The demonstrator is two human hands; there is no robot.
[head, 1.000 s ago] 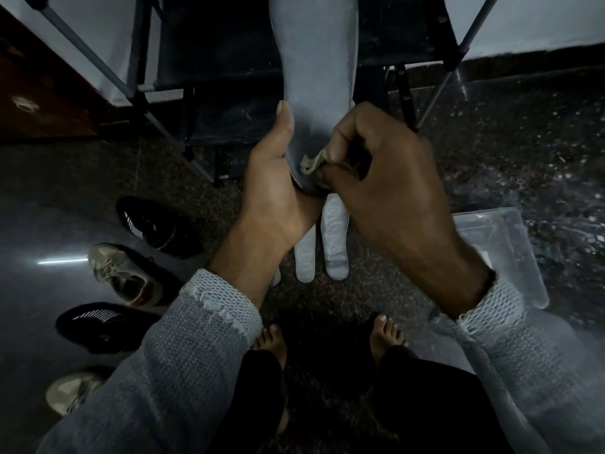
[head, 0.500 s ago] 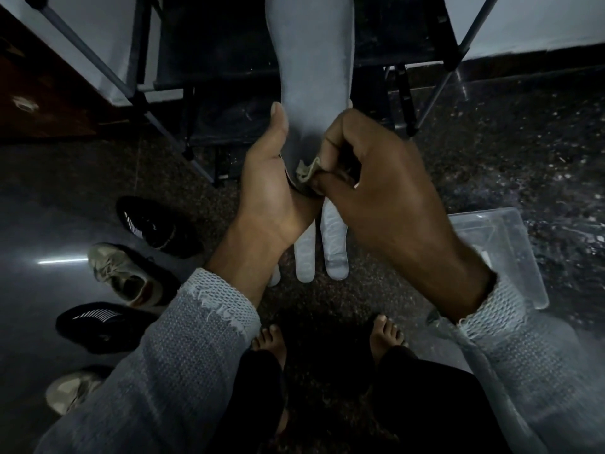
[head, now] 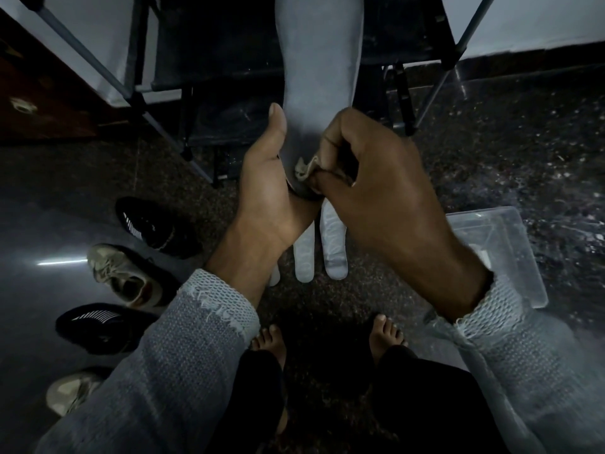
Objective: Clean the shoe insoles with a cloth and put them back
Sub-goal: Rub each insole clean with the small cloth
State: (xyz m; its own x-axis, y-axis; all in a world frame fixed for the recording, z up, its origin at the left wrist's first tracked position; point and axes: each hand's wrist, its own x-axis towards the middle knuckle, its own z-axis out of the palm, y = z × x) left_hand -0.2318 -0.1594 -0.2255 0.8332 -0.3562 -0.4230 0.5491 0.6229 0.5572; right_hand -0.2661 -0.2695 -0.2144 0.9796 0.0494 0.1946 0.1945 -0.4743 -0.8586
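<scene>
Grey insole stands upright, its heel gripped in the left hand. The right hand pinches a small cloth against it.

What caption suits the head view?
Left hand holds a grey insole while the right hand rubs it with a cloth.

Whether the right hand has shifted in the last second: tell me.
Yes, slightly: the right hand, pinching the cloth, slid left across the insole, away from the clear box on the floor.
</scene>
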